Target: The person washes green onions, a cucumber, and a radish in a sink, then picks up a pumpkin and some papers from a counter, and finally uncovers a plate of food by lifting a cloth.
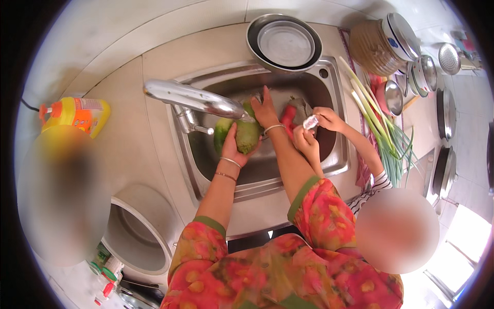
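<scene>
My left hand (239, 148) holds a green radish (247, 136) under the spout of the chrome faucet (197, 98). Its rough root end points toward me. Close to its far end is my right hand (265, 112), fingers spread; the spout and the hand itself hide whether it grips anything. Another green vegetable (223, 131) lies left of the radish in the stainless steel sink (204, 162). Red vegetables (288, 116) rest to the right of my right wrist. Over that side, another person's hands (328, 119) hold a small crumpled white piece (310, 122).
Nested metal basins (285, 43) sit on the sink's back rim. Scallions (372, 116) and a ribbed brown crock (372, 48) stand right. Leftward are a yellow detergent bottle (88, 112) and a large grey pot (148, 220). A person in striped sleeves (380, 183) is close on my right.
</scene>
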Action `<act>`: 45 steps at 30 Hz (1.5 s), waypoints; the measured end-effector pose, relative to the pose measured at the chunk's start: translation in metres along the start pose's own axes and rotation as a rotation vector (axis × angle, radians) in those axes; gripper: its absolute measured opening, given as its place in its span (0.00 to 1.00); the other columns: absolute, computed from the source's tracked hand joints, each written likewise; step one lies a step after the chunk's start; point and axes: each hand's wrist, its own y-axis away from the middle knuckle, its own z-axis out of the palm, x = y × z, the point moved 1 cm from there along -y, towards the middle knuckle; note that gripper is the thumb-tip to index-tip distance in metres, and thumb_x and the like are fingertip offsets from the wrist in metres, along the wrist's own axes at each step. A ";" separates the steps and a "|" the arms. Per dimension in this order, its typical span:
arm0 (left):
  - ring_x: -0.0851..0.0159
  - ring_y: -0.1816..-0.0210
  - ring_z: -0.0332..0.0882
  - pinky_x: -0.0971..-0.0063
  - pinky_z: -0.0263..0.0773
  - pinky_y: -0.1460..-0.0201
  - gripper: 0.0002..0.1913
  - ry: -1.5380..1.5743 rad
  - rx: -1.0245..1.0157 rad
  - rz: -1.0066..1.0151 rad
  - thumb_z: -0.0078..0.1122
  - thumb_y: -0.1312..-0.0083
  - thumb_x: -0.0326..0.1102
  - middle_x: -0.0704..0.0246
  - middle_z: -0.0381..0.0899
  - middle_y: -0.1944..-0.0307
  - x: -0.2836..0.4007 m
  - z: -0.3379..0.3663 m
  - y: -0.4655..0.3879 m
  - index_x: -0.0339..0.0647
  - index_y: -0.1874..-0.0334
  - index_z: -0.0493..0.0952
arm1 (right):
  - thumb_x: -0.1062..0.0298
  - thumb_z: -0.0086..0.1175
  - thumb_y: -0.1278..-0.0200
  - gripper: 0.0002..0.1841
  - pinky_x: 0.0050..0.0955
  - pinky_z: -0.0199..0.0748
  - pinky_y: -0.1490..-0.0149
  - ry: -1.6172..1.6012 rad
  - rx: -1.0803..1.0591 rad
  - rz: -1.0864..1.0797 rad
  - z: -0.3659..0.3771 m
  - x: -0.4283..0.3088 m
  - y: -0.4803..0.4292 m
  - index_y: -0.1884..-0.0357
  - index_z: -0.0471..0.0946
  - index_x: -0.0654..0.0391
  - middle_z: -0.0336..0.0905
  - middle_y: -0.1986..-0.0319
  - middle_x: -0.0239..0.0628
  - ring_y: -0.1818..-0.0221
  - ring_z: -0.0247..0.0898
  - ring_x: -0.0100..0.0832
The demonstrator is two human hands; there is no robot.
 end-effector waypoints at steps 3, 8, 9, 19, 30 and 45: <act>0.53 0.46 0.71 0.54 0.69 0.45 0.24 0.041 0.063 0.016 0.40 0.31 0.54 0.62 0.73 0.46 -0.004 0.006 0.000 0.46 0.42 0.68 | 0.60 0.53 0.42 0.27 0.34 0.54 0.34 0.132 0.105 -0.105 -0.018 -0.019 0.018 0.42 0.66 0.63 0.63 0.40 0.53 0.36 0.57 0.47; 0.61 0.45 0.72 0.55 0.68 0.43 0.19 0.026 0.030 0.129 0.37 0.29 0.48 0.68 0.75 0.47 -0.007 -0.045 -0.034 0.50 0.43 0.70 | 0.67 0.48 0.39 0.18 0.38 0.59 0.37 0.051 -0.097 -0.208 -0.033 -0.057 0.083 0.48 0.70 0.63 0.68 0.46 0.50 0.41 0.61 0.48; 0.63 0.46 0.73 0.56 0.67 0.43 0.18 0.018 0.012 0.171 0.38 0.29 0.48 0.70 0.76 0.47 -0.002 -0.053 -0.038 0.51 0.44 0.70 | 0.68 0.46 0.37 0.18 0.38 0.57 0.36 0.072 -0.156 -0.204 -0.030 -0.070 0.102 0.47 0.69 0.63 0.68 0.46 0.50 0.40 0.60 0.49; 0.63 0.46 0.72 0.55 0.67 0.45 0.20 0.016 0.059 0.091 0.44 0.33 0.53 0.71 0.76 0.48 -0.008 0.004 -0.011 0.52 0.45 0.71 | 0.70 0.39 0.36 0.18 0.49 0.47 0.32 0.388 -0.094 -0.773 -0.019 0.001 -0.008 0.45 0.68 0.62 0.64 0.42 0.53 0.37 0.56 0.53; 0.66 0.50 0.74 0.67 0.71 0.48 0.21 -0.015 0.049 0.117 0.48 0.34 0.53 0.69 0.76 0.52 0.002 -0.025 -0.002 0.46 0.47 0.71 | 0.69 0.43 0.38 0.19 0.48 0.51 0.35 0.273 -0.387 -0.384 -0.027 -0.096 0.121 0.45 0.71 0.59 0.65 0.43 0.46 0.38 0.51 0.60; 0.66 0.51 0.76 0.68 0.71 0.47 0.17 0.112 -0.050 0.096 0.50 0.33 0.47 0.70 0.77 0.52 0.001 -0.022 -0.003 0.44 0.49 0.73 | 0.67 0.45 0.38 0.13 0.47 0.56 0.39 0.324 -0.344 -0.402 -0.019 -0.086 0.118 0.54 0.74 0.59 0.68 0.46 0.46 0.40 0.58 0.52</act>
